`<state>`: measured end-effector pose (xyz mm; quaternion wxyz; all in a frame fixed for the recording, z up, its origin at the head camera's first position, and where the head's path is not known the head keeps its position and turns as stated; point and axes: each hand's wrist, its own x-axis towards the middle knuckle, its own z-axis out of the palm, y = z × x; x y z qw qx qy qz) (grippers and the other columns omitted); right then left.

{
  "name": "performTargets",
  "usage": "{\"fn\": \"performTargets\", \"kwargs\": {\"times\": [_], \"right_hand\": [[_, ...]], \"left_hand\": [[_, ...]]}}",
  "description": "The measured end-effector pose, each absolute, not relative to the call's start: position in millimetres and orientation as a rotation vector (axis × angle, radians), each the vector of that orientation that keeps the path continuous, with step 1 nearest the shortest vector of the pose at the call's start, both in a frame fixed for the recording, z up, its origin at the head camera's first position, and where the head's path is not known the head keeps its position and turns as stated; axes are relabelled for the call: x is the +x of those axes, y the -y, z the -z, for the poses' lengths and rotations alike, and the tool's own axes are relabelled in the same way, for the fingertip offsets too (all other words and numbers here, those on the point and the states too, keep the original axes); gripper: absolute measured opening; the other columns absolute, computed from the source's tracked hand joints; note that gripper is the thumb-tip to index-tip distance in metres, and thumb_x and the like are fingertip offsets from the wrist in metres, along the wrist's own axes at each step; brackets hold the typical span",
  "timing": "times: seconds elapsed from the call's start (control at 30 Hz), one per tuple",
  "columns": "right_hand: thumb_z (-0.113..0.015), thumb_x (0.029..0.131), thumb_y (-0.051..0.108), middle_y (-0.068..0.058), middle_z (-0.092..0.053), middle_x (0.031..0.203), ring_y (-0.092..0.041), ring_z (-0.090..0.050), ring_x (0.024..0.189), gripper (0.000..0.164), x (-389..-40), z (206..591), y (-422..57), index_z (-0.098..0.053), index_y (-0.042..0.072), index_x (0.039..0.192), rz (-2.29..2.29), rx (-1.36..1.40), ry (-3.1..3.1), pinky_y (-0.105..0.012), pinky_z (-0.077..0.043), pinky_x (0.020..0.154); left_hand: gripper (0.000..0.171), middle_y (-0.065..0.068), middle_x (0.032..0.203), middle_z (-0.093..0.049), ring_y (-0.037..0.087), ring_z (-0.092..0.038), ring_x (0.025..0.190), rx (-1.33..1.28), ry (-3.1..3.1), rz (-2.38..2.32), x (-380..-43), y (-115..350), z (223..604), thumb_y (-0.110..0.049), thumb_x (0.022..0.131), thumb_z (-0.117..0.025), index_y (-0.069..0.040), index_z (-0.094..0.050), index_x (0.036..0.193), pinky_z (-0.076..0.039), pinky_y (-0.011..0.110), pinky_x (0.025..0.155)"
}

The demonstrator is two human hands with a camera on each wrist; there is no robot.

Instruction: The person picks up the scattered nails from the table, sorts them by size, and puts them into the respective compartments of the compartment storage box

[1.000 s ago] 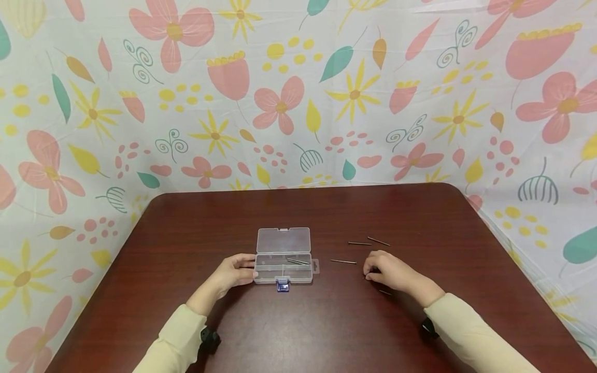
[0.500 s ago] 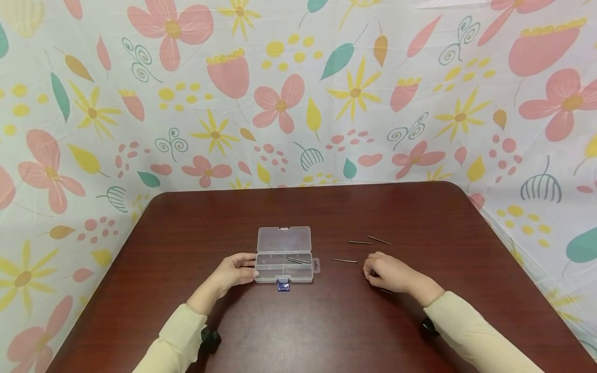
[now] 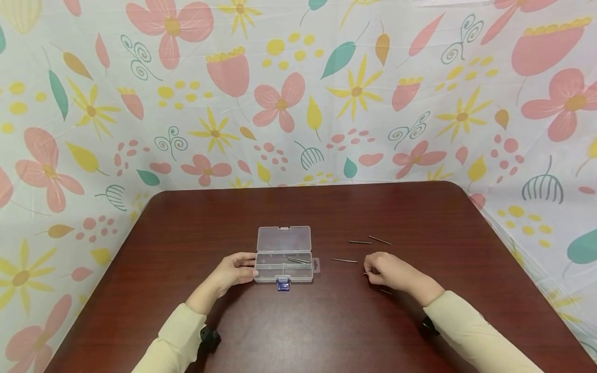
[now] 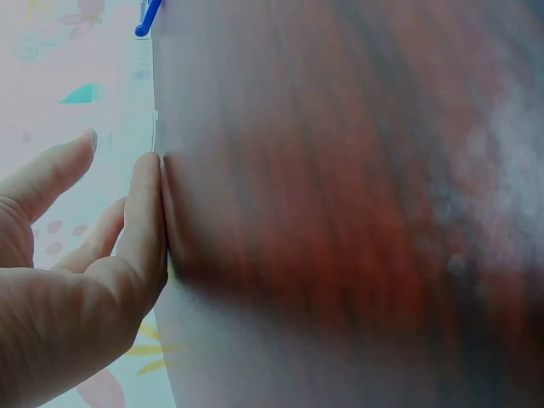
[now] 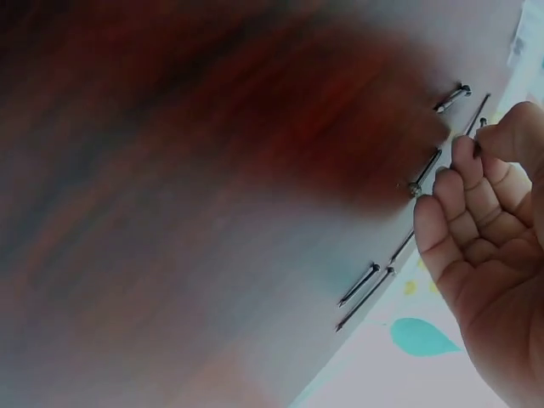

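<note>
Looks like the pick-up step to me: right hand (image 3: 389,271)'s pinching what seems to be a nail (image 3: 366,273) at the bench (image 3: 298,336), left hand (image 3: 230,270)'s spread against the clear box (image 3: 269,274), so next probably calls for a steady lift boxward.

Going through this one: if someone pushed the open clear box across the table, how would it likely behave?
The clear box is probably light, as its walls look thin and see-through. Low and flat on the glossy table, it would likely slide rather than tip. The nails lying loose inside may shift with a sudden push.
</note>
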<state>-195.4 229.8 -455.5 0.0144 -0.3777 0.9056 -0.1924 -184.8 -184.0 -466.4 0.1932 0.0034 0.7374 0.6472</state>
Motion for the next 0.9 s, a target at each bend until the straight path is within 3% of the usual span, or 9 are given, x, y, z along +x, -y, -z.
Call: {"fn": "performTargets", "kwargs": {"times": [0.17,0.5,0.73,0.9], "right_hand": [[-0.063,0.077,-0.008,0.010,-0.045,0.071,0.000,-0.037,0.066,0.026,-197.0,457.5,-230.7,-0.052,0.014,0.073,0.726,-1.227,-2.785,-0.017,-0.034,0.055],[-0.069,0.081,-0.002,0.006,-0.066,0.083,-0.006,-0.059,0.077,0.015,-196.2,458.8,-228.1,-0.067,0.012,0.085,0.830,-1.290,-2.852,-0.023,-0.051,0.063],[-0.071,0.076,-0.008,0.000,-0.067,0.084,-0.016,-0.063,0.079,0.019,-196.4,459.3,-223.9,-0.066,0.007,0.087,0.910,-1.358,-2.889,-0.027,-0.054,0.066],[-0.073,0.073,-0.009,0.002,-0.066,0.083,-0.014,-0.061,0.078,0.022,-196.3,458.2,-218.4,-0.066,0.007,0.086,0.941,-1.436,-2.917,-0.025,-0.052,0.066]], "left_hand": [[0.056,0.033,0.127,-0.050,0.013,-0.062,0.092,-0.003,-2.066,-1.817,-184.2,183.0,465.5,0.004,0.082,-0.065,0.013,-0.043,0.133,-0.054,0.036,0.086],[0.056,0.032,0.124,-0.053,0.013,-0.062,0.090,-0.016,-2.077,-1.811,-184.5,181.1,464.8,0.005,0.081,-0.066,0.013,-0.044,0.132,-0.055,0.032,0.084],[0.055,0.033,0.125,-0.052,0.014,-0.062,0.094,0.005,-2.082,-1.806,-184.6,182.1,465.2,0.005,0.082,-0.065,0.014,-0.043,0.132,-0.055,0.032,0.084],[0.055,0.034,0.126,-0.051,0.014,-0.062,0.094,0.011,-2.082,-1.810,-184.8,181.9,465.0,0.006,0.082,-0.064,0.015,-0.043,0.132,-0.055,0.028,0.082]]}}
